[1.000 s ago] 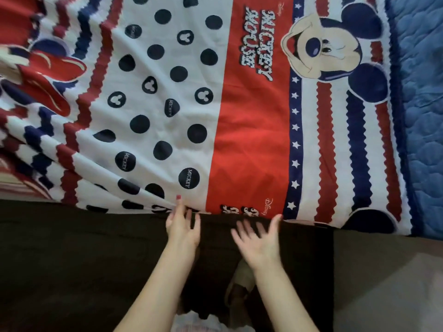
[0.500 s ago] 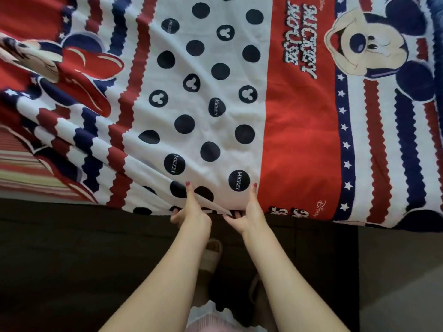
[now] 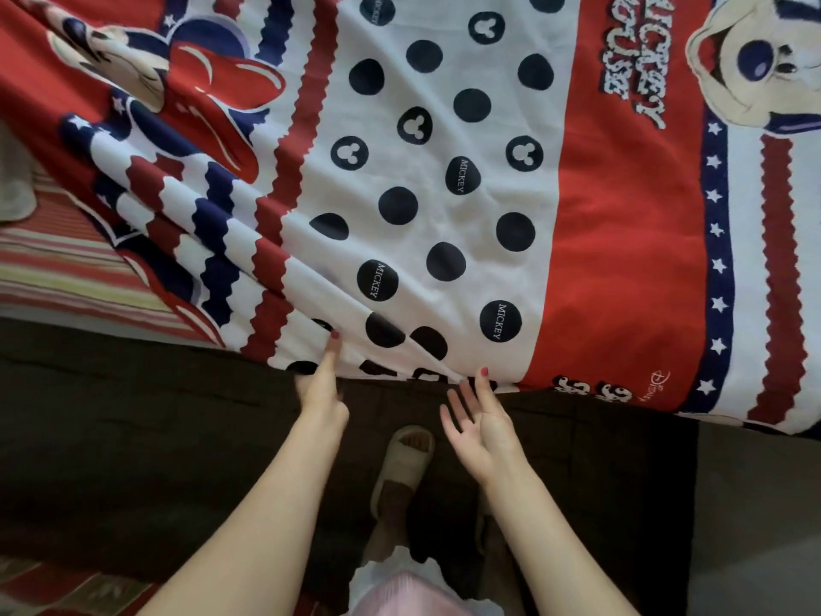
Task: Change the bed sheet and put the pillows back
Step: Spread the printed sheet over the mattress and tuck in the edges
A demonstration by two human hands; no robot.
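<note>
Dark brown bed side (image 3: 133, 437) runs right across the lower half of the room here, with a striped red and cream mattress cover (image 3: 57, 269) peeking out at the far left. Over the top of it lies the bed sheet (image 3: 444, 193), red, white and navy, cartoon mouse prints, big navy dots down a white band, and it's rumpled into long diagonal folds on the left side. Its near edge hangs just over the bed's edge.

Left hand (image 3: 322, 393) is at that hem now, thumb pressed on top of the cloth, the other fingers tucked under the edge where I can't see them, so it looks like a pinch on the sheet. Right hand (image 3: 482, 420) is just beside it, palm turned inward, fingers spread and loose, one red-nailed fingertip touching the hem, nothing clasped in it.

Down below, between the two forearms, a beige slipper (image 3: 402, 464) on a foot, planted on the dark floor close to the bed. A bit of pale pink garment (image 3: 413, 593) shows at the bottom edge.
</note>
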